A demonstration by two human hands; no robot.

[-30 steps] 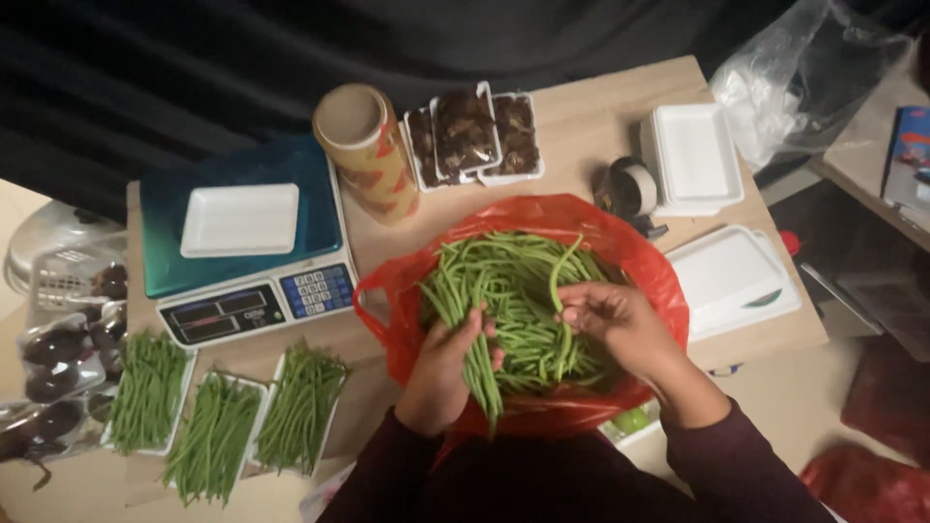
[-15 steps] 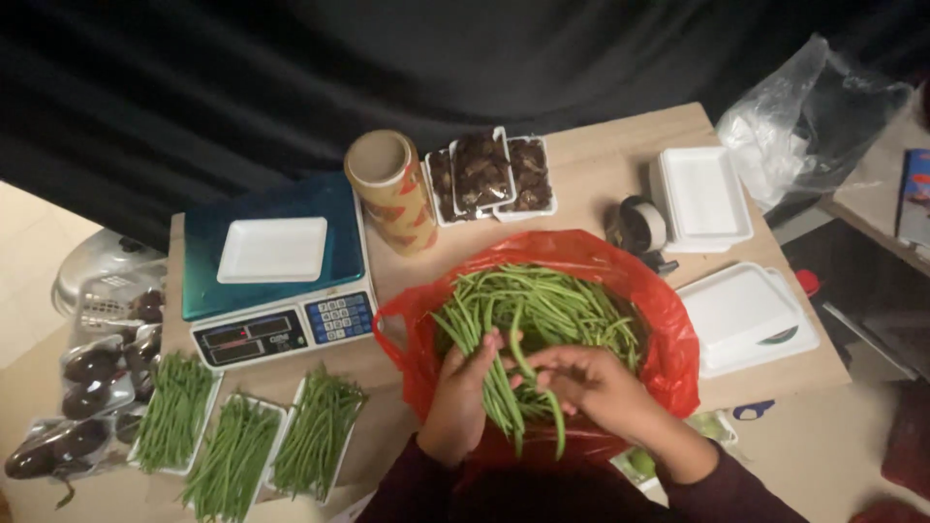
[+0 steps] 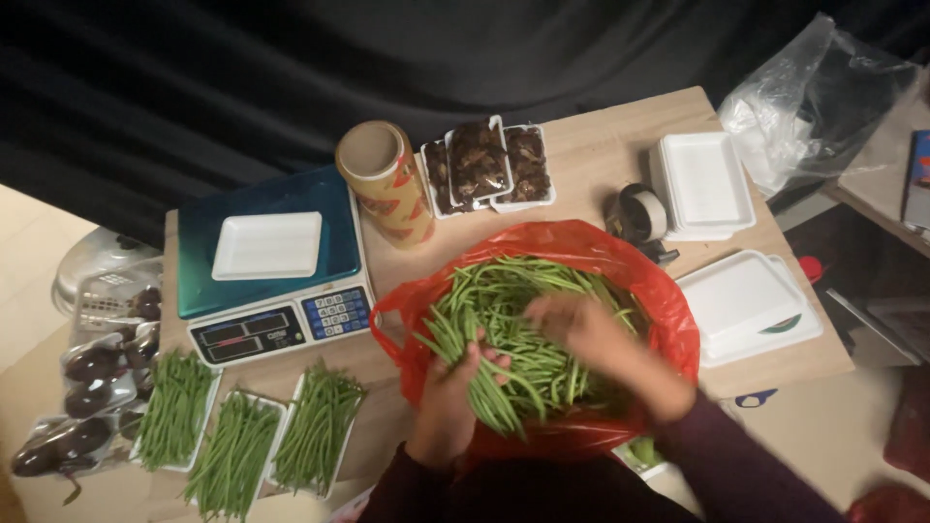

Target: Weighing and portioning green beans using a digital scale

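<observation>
Below, the left hand [image 3: 453, 380] closed around a bundle of green beans [image 3: 513, 329] inside the open red plastic bag [image 3: 668, 320]; the blurred right hand [image 3: 581, 329] rested on the heap, its grip unclear. Left of that grip, three white trays [image 3: 232, 447] held beans, and an empty tray [image 3: 266, 244] sat on the scale [image 3: 281, 324].

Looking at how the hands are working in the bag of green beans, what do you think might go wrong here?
The left hand grips a loose bunch of green beans with ends sticking out, so some may slip and fall. The red plastic bag reaches the near table edge and might slump off it. The right hand is blurred in motion and could flick beans out.
</observation>
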